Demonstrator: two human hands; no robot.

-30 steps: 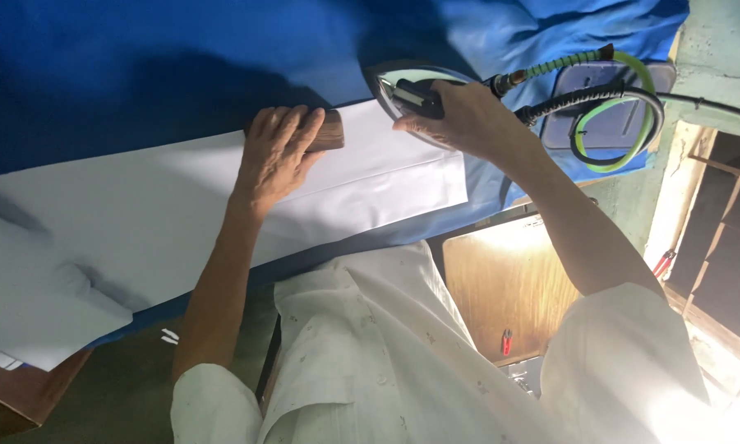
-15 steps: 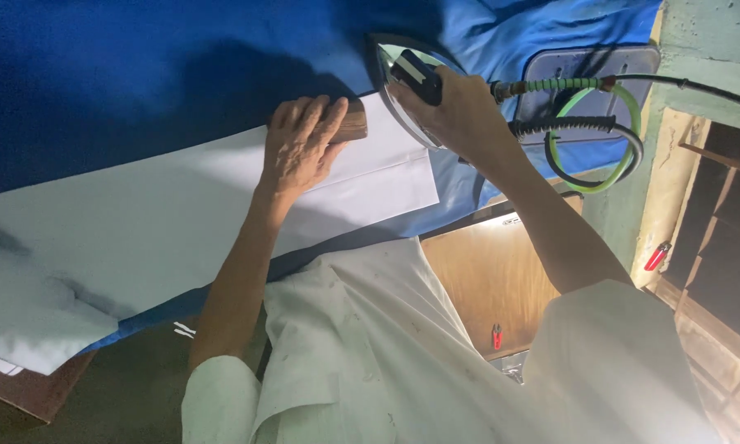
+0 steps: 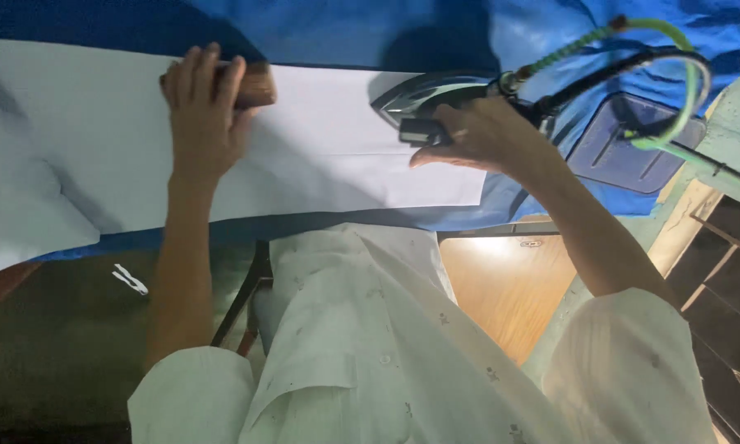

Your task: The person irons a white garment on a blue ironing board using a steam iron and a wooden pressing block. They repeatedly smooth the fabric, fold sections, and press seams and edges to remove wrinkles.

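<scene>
A long white cloth lies flat across a blue-covered ironing table. My left hand presses on a brown wooden block at the cloth's far edge. My right hand grips the black handle of a steam iron that rests on the cloth's right end. A black hose and a green coiled cord run from the iron's back toward the right.
A dark blue iron rest pad lies on the table at the right. A folded part of the white cloth hangs at the left. Below the table are a wooden board and a dark floor.
The view has shifted, so cloth and hands sit further left and nearer. My right hand has moved the iron from the blue cover onto the white cloth. My left hand stays on the block.
</scene>
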